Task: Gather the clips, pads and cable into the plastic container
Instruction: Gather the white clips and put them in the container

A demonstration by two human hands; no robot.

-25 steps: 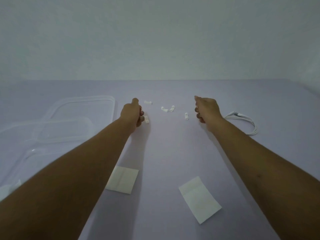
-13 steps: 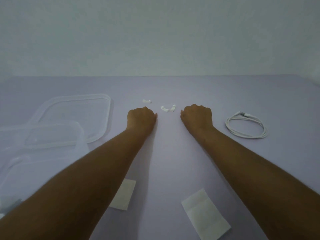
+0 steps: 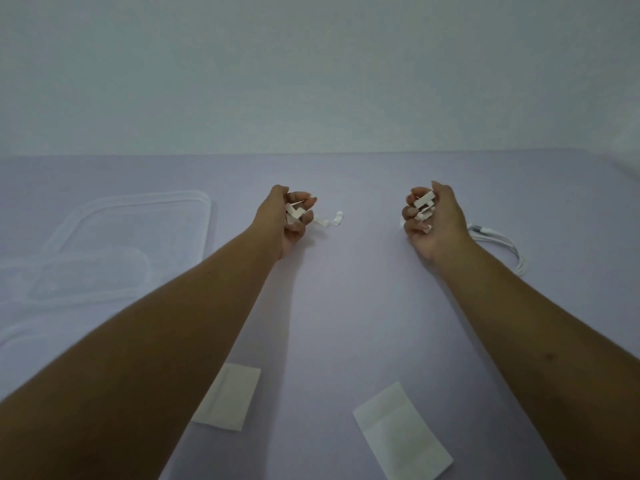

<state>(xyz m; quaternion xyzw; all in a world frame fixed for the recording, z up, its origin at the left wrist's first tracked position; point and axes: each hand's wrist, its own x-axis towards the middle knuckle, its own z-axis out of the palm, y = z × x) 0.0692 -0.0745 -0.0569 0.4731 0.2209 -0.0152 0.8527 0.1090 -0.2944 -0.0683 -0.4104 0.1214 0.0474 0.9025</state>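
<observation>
A bunch of white clips (image 3: 294, 214) sits in the left hand (image 3: 289, 223), palm up, fingers curled round them. It is held above the purple table (image 3: 346, 289), to the right of the clear plastic container (image 3: 145, 263) at the left edge. A second bunch (image 3: 424, 204) is gripped the same way in the right hand (image 3: 436, 223), farther right of the container. Two loose clips (image 3: 329, 220) lie on the table just beside the left fingertips, on the side away from the container. The white cable (image 3: 505, 242) lies coiled farthest from the container, partly hidden behind the right wrist. Two pale pads lie flat, nearer the camera than the container: one pad (image 3: 230, 400) half covered by the left forearm, the other pad (image 3: 401, 434) well to its right. A flat clear lid (image 3: 207, 216) lies just beyond the container, though the clear pieces are hard to tell apart.
</observation>
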